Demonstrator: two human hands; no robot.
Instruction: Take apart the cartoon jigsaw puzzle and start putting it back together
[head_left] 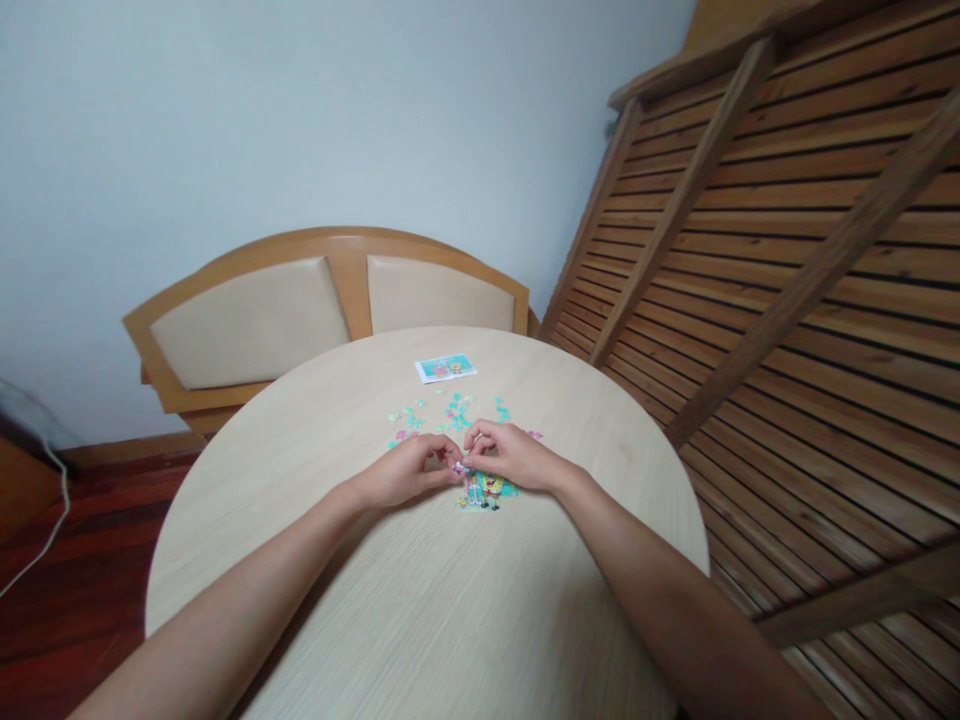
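Observation:
Both my hands meet over a small jigsaw puzzle on the round wooden table (pixel 420 600). My left hand (pixel 409 472) is closed, its fingertips pinching a small puzzle piece (pixel 458 467). My right hand (pixel 510 455) is closed too, its fingertips pressed on the same spot. A joined patch of the puzzle (pixel 487 490), teal with a yellow cartoon figure, lies just under the hands. Several loose teal and pink pieces (pixel 450 412) are scattered beyond them.
A small picture card (pixel 445 368) lies farther back on the table. A wooden bench with two beige cushions (pixel 330 305) stands behind the table. A slatted wooden frame (pixel 787 300) leans at the right. A white cable (pixel 45 520) runs over the red floor at left.

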